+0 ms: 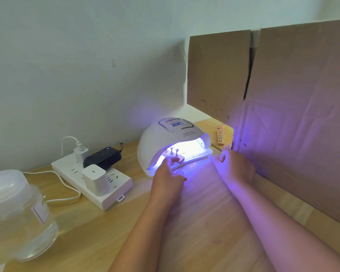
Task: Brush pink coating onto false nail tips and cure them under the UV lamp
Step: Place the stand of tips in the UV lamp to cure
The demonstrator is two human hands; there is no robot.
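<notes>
A white dome-shaped UV lamp (pixel 173 140) sits on the wooden table, lit violet inside, its display on. My left hand (pixel 168 173) is at the lamp's mouth and pinches the end of a wooden holder strip (pixel 180 159) that carries nail tips on small stands (pixel 174 151) inside the lamp. My right hand (pixel 236 166) rests on the table just right of the lamp, fingers loosely curled, holding nothing that I can see. A second wooden holder with nail tips (pixel 221 135) lies behind the lamp, by the cardboard.
A white power strip (pixel 98 185) with several adapters and cables lies left of the lamp. A clear plastic jar (pixel 18 216) stands at the front left. A tall cardboard sheet (pixel 292 107) walls off the right side.
</notes>
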